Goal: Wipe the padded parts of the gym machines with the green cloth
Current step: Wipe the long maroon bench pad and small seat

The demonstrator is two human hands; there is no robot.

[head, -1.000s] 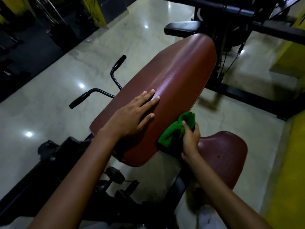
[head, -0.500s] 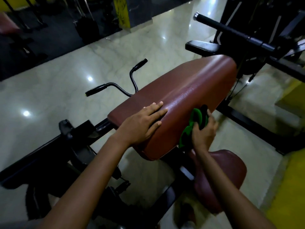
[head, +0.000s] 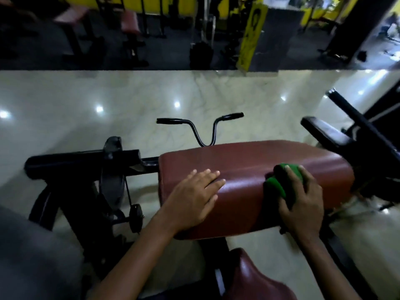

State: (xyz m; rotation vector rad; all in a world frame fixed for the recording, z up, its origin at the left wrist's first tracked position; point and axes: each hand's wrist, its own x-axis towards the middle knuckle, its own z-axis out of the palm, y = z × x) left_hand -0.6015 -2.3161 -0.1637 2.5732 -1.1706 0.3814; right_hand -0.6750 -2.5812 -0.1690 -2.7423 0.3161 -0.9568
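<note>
My left hand point(head: 192, 198) lies flat on the brown pad point(head: 244, 169), fingers straight and slightly spread, palm down near the pad's left end. My right hand point(head: 303, 200) presses the green cloth point(head: 279, 182) against the pad's right part, fingers curled over the bunched cloth and gripping it. The two hands are apart, with bare pad between them. The pad sits on a black frame point(head: 86, 161). Curved handlebars point(head: 201, 126) rise behind it. A smaller brown seat point(head: 255, 278) shows below, between my forearms.

A maroon pad point(head: 249, 169) bears a flat left hand point(head: 192, 200) and a green cloth point(head: 281, 180) under the right hand point(head: 303, 202).
</note>
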